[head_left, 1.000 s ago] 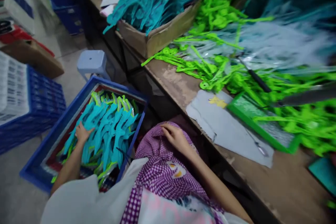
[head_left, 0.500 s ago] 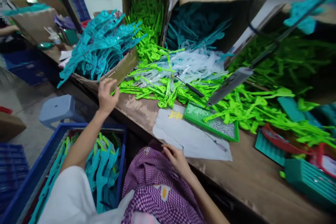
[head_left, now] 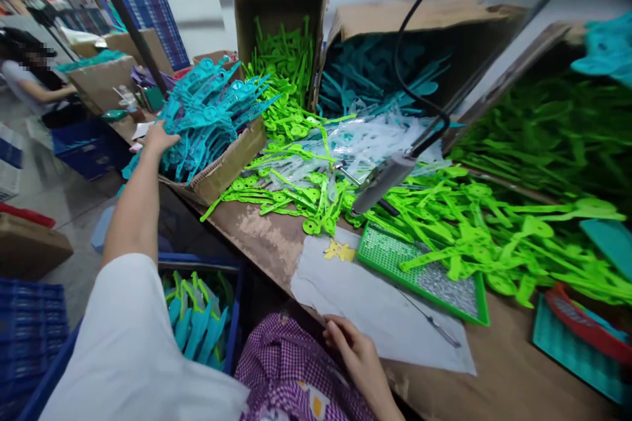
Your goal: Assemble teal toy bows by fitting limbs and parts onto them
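Observation:
My left hand [head_left: 158, 137] reaches far out to a cardboard box [head_left: 232, 161] heaped with teal plastic pieces [head_left: 207, 115]; its fingers curl onto the near edge of the heap. My right hand [head_left: 356, 355] rests low, fingers bent over the purple checked cloth [head_left: 291, 368] on my lap, at the table's front edge beside a grey sheet [head_left: 365, 302]. On the table past the sheet lie bright green plastic pieces [head_left: 444, 223] and a green tray of small beads [head_left: 419, 270].
A blue crate [head_left: 197, 322] with teal and green pieces stands on the floor at my left. Open cartons of green and teal parts line the table's back. A cabled tool [head_left: 385, 177] hangs over the pile. Another person [head_left: 34, 79] sits far left.
My left hand left the blue crate, rose past the table edge and stretched out to the teal heap. My view lifted and turned right. My right hand stayed on the cloth.

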Available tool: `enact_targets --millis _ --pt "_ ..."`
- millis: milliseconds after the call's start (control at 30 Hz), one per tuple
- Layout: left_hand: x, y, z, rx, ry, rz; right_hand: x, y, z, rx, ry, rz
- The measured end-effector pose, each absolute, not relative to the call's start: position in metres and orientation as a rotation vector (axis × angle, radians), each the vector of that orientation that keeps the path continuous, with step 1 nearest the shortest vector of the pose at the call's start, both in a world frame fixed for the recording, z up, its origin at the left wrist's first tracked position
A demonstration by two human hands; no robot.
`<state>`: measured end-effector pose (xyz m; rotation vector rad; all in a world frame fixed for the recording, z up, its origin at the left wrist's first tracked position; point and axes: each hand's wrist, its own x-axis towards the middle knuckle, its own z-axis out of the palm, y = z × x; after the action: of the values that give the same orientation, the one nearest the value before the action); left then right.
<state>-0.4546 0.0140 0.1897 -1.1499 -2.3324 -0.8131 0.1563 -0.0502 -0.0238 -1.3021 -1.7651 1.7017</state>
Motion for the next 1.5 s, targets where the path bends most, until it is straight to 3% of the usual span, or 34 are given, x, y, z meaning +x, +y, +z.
enact_targets --millis 133,433,567,800,1067,1167,1333,1500 --pt "-0.446 0.003 0.201 -0.894 -2.581 -0.934 0.156 -0.046 -0.023 -1.327 -1.808 1.675" --pt "-0.372 -0.022 0.212 -1.187 -2.208 -0.935 0.151 -0.047 -0.016 -1.227 -1.947 1.556" --pt "-0.319 -0.045 0.187 -1.350 -2.011 -0.903 0.139 -0.039 0.019 -1.158 -1.848 1.522" --pt "-0.270 -0.046 0.122 -1.341 -2.039 -1.060 0.077 0.010 0.108 -0.743 -1.613 1.005" --pt "-0.239 -0.071 0.074 -1.363 -2.153 -1.178 0.055 0.019 0.095 -0.812 -1.718 0.951" --pt "-0.230 -0.080 0.055 -1.341 -2.155 -1.212 0.022 0.033 0.084 -0.797 -1.741 1.105" --pt "-0.228 -0.089 0.044 -1.373 -2.215 -1.205 -0.013 0.055 0.073 -0.745 -1.475 1.723" --pt "-0.236 -0.081 0.072 -1.501 -2.185 -1.154 -0.016 0.082 0.077 -0.709 -1.461 1.641"
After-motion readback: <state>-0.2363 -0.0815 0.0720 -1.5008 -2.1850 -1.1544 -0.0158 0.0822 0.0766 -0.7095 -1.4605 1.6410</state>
